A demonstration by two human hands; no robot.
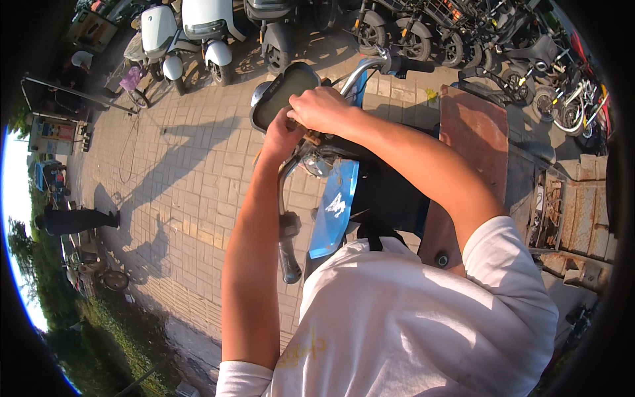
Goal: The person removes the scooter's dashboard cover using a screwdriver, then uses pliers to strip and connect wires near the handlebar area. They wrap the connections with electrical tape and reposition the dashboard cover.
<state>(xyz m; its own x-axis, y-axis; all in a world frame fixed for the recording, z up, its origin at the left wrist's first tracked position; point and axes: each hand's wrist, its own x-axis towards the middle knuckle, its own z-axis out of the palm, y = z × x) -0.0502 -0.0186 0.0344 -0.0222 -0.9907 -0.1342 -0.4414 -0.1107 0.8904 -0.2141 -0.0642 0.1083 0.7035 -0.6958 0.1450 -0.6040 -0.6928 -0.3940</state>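
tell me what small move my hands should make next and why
I'd probably lift the right hand slightly and leave the left hand where it is: the two meet at the lower right edge of the dark display and hide whatever lies between them, so a clearer look would likely help first.

The display unit (272,102) has a dark, rounded casing and a dull grey-green face. It sits slantwise between the two arms of the silver handlebar (283,182), its near-right edge partly hidden.
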